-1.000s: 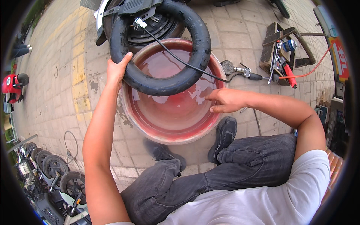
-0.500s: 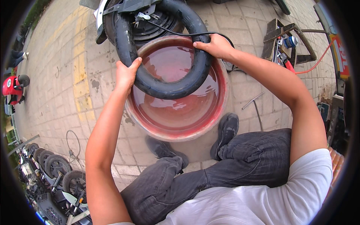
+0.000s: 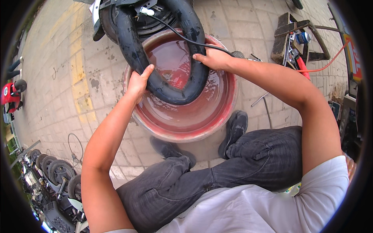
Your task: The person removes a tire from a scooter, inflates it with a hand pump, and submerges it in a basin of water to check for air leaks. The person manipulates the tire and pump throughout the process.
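Note:
A black inflated inner tube (image 3: 171, 91) loops down into a round red basin (image 3: 182, 134) of water on the pavement. My left hand (image 3: 139, 80) grips the tube's left side just above the water. My right hand (image 3: 211, 59) presses on the tube's right side near the basin's far rim. The lowest bend of the tube dips into the water. A thin black hose (image 3: 182, 35) runs from a valve at the tube's top across to the right. The tube's upper part rests against a wheel (image 3: 145, 17) beyond the basin.
A wooden tool tray (image 3: 297, 39) with tools and an orange hose (image 3: 324, 66) lies at the right. A metal rod (image 3: 264, 101) lies beside the basin. Parked scooters (image 3: 54, 174) stand at lower left. My shoes (image 3: 233, 132) rest by the basin's near rim.
My right hand went from the basin's right edge up onto the tube's right side. The tube was lowered and squeezed narrower, its bottom now in the water. My left hand kept its hold.

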Tool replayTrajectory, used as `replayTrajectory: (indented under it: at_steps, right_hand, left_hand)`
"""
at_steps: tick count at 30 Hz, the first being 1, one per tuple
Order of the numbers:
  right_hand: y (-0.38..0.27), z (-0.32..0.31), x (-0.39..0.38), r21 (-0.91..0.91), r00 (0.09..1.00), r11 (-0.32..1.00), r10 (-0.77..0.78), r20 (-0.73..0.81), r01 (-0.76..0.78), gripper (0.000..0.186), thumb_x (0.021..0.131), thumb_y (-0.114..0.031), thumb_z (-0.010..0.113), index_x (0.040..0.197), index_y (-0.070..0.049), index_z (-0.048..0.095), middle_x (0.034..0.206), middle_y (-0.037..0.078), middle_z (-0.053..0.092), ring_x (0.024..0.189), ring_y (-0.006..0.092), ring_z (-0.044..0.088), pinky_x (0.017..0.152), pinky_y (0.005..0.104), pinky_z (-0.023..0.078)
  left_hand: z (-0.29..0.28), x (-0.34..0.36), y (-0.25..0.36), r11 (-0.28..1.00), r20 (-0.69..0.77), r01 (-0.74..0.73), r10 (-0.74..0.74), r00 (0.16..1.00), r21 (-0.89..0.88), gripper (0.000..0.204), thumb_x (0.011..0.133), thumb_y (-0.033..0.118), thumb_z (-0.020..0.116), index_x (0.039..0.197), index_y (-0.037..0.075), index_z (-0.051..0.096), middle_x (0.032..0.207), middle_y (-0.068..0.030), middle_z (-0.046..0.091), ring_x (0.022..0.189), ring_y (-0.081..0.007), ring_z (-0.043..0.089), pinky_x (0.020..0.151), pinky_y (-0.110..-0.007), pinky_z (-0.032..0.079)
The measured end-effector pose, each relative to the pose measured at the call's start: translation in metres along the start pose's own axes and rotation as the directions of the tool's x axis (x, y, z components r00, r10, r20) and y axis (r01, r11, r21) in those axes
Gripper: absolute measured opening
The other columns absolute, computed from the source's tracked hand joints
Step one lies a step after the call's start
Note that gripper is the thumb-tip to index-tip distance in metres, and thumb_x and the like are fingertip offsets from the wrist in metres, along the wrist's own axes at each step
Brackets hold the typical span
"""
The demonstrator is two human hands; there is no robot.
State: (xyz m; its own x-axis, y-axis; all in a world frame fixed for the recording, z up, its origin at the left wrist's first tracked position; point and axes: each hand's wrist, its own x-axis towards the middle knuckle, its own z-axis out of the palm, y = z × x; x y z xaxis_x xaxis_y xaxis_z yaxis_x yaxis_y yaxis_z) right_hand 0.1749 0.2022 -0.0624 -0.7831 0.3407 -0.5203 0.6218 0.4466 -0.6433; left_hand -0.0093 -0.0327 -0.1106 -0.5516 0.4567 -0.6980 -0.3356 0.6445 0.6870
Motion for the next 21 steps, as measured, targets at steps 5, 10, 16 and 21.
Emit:
replayTrajectory:
  at_steps: [5, 10, 16, 21]
  right_hand:
    - [0.025, 0.019, 0.02, 0.069, 0.986, 0.988, -0.127, -0.112, 0.135, 0.034, 0.094, -0.031, 0.059, 0.11, -0.001, 0.06, 0.094, 0.021, 0.068, 0.089, 0.0336, 0.068, 0.081, 0.0413, 0.052]
    - [0.03, 0.025, 0.032, 0.09, 0.998, 0.996, 0.009, -0.064, -0.003, 0.042, 0.094, -0.032, 0.06, 0.121, 0.0, 0.056, 0.105, 0.022, 0.067, 0.1, 0.0334, 0.066, 0.089, 0.0404, 0.049]
    - [0.036, 0.032, 0.039, 0.129, 0.995, 0.992, 0.018, -0.1, -0.005, 0.041, 0.094, -0.027, 0.062, 0.124, 0.0, 0.055, 0.107, 0.023, 0.066, 0.103, 0.0337, 0.065, 0.09, 0.0401, 0.049]
    - [0.037, 0.034, 0.045, 0.157, 0.997, 0.988, 0.016, -0.069, -0.005, 0.04, 0.094, -0.025, 0.062, 0.123, 0.001, 0.056, 0.108, 0.024, 0.066, 0.105, 0.0337, 0.064, 0.091, 0.04, 0.048]
  left_hand:
    - [-0.003, 0.01, -0.003, 0.997, 0.1, 0.08, -0.077, 0.992, -0.025, 0.068, 0.084, 0.056, 0.07, 0.127, 0.007, 0.049, 0.111, -0.007, 0.063, 0.098, -0.0222, 0.064, 0.081, -0.048, 0.053]
    - [-0.004, 0.025, -0.01, 0.992, 0.145, 0.121, -0.114, 0.983, -0.042, 0.075, 0.081, 0.058, 0.072, 0.131, 0.009, 0.047, 0.115, -0.0066, 0.062, 0.101, -0.0224, 0.062, 0.078, -0.046, 0.052]
    - [0.011, 0.021, 0.001, 0.993, 0.053, 0.116, -0.118, 0.992, 0.025, 0.078, 0.08, 0.056, 0.075, 0.133, 0.006, 0.047, 0.114, -0.0061, 0.063, 0.098, -0.0187, 0.062, 0.075, -0.042, 0.052]
    - [0.007, 0.043, -0.028, 1.0, 0.03, 0.011, -0.011, 0.999, -0.002, 0.073, 0.083, 0.051, 0.074, 0.132, 0.002, 0.05, 0.118, -0.0084, 0.062, 0.105, -0.0188, 0.059, 0.088, -0.035, 0.048]
